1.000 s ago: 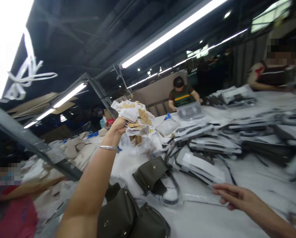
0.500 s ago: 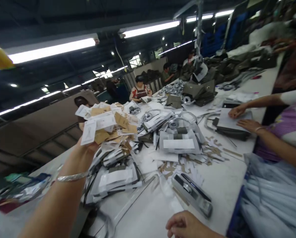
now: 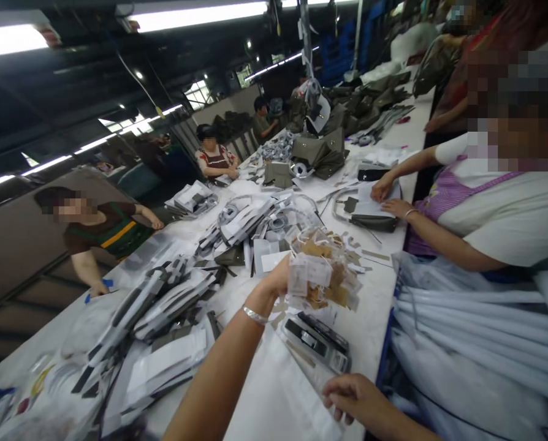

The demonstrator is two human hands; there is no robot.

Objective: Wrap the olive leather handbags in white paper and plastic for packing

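My left hand (image 3: 281,278) is closed on a large bunch of paper hang tags (image 3: 322,269), white and brown with thin strings, held up over the middle of the table. Its lower side hides part of the scraps beneath. Low in the view, my right hand (image 3: 354,395) has loosely bent fingers, somewhat apart, with nothing visible in them. It is close to the edge of a white plastic sheet (image 3: 296,380) on the table. Between the two hands lies a long grey device (image 3: 317,343) with a dark top; its exact kind is unclear.
Stacks of flat grey-and-white wrapped bags (image 3: 168,361) cover the left side. More bags and strap coils (image 3: 251,214) lie mid-table. At right, a co-worker's hands (image 3: 388,196) rest on a bag. White plastic rolls (image 3: 480,324) stand beside the table's right edge. Another person (image 3: 103,229) works at left.
My left hand has carried the bunch of tags from the left pile to the right, over the grey device. The camera view has turned. My right hand stays low, near the device.
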